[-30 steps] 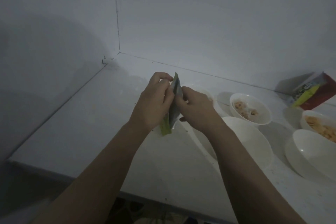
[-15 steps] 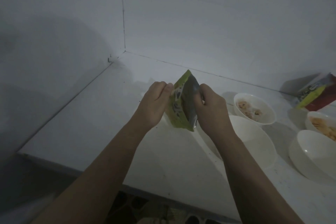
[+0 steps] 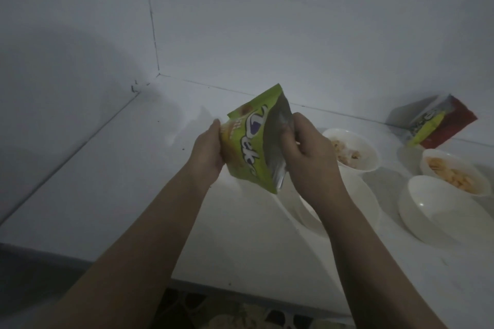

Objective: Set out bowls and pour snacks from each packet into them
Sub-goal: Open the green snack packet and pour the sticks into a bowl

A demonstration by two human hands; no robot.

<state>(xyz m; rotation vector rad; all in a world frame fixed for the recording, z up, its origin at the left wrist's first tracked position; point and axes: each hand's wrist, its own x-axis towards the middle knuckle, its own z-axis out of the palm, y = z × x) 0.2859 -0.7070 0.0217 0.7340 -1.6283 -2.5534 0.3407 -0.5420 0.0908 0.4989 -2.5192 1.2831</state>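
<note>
green packet (image 3: 247, 147): held up above the white counter (image 3: 120, 195), mouth pulled open, silver lining showing
left hand (image 3: 208, 153): fingers curled on packet's left side
right hand (image 3: 302, 152): pinches right flap
empty bowl (image 3: 358, 200): just below packet

A green packet (image 3: 248, 147), silver inside showing, is held tilted above four white bowls (image 3: 438, 211).

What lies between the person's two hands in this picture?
In the head view, the green snack packet lies between them: the left hand holds its printed side, and the right hand pinches its silver side.
</note>
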